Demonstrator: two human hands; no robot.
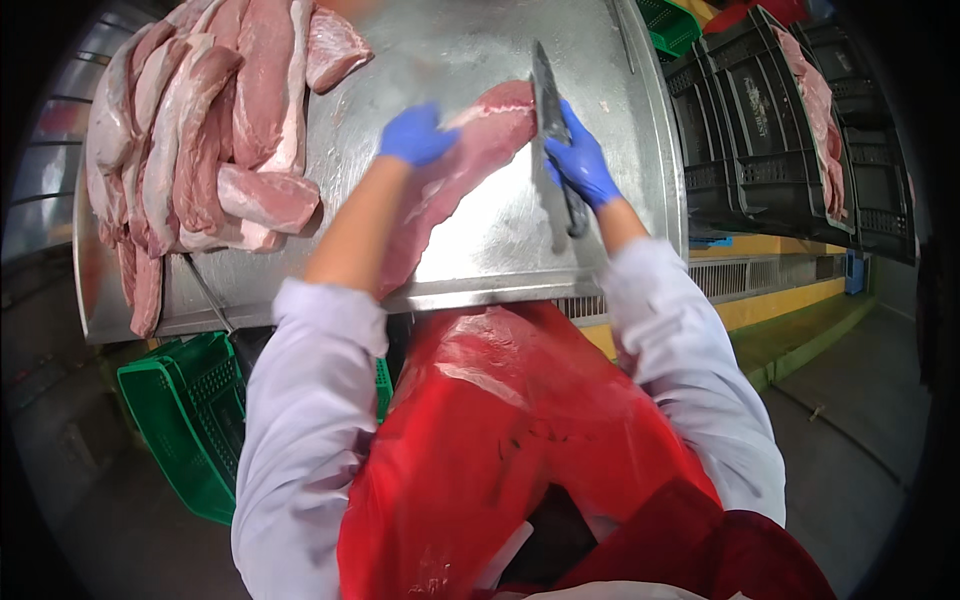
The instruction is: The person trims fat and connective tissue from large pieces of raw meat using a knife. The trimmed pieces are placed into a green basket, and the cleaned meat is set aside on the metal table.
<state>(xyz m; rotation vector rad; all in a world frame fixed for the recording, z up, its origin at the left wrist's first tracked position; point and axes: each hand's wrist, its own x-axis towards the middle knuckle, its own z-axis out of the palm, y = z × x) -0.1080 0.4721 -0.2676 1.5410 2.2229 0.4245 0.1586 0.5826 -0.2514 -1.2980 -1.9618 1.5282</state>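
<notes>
A long strip of pink boneless pork loin point(455, 175) lies slantwise on the steel table, its near end reaching the front edge. My left hand point(415, 137), in a blue glove and slightly blurred, is at the loin's left side with thumb and fingers apart. Whether it presses on the meat I cannot tell. In my right hand point(583, 165), also gloved in blue, is a knife point(545, 90) gripped by its dark handle. The blade points away from me, at the far right end of the loin.
Several pork loins point(205, 110) are piled on the left of the steel table point(480, 265). Black crates point(760, 130) with meat stand beyond the right edge. A green crate point(185, 420) sits below the table at left, and another green crate point(668, 25) at the far right.
</notes>
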